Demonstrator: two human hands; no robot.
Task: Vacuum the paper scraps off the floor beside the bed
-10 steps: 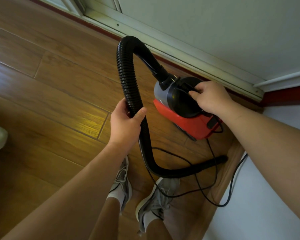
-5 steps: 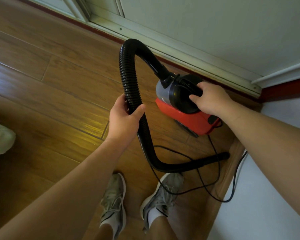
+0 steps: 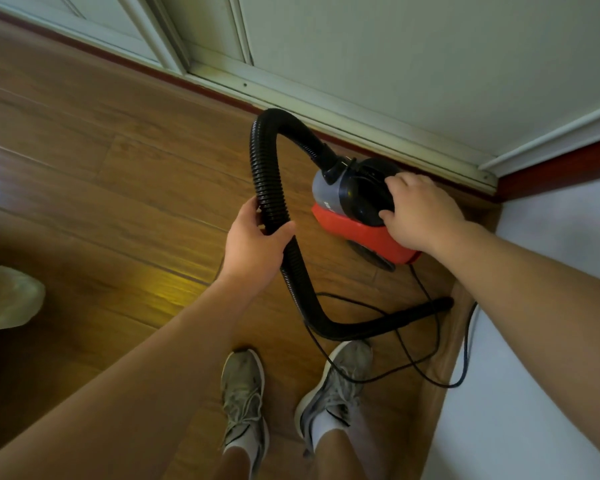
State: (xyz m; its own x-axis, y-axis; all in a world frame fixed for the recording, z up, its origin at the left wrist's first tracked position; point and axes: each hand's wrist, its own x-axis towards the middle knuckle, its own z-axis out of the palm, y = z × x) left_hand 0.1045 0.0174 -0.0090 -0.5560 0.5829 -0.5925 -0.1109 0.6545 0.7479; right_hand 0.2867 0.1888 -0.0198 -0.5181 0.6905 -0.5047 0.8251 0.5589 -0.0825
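Note:
A small red and black vacuum cleaner (image 3: 350,223) sits on the wooden floor near the wall corner. Its ribbed black hose (image 3: 271,161) arches up from the body, drops through my left hand (image 3: 253,247), and curves along the floor to the nozzle end (image 3: 433,304). My left hand is wrapped around the hose. My right hand (image 3: 420,213) rests over the black handle on top of the vacuum, fingers curled on it. No paper scraps show in this view.
A thin black power cord (image 3: 430,355) loops on the floor in front of my two grey shoes (image 3: 243,393). A white wall (image 3: 516,393) stands at the right, white panelled doors (image 3: 378,57) at the back. Pale cloth (image 3: 4,296) lies at the left edge.
My feet have shifted and the view has pulled back a little. Both hands keep their hold on the hose and the vacuum's top.

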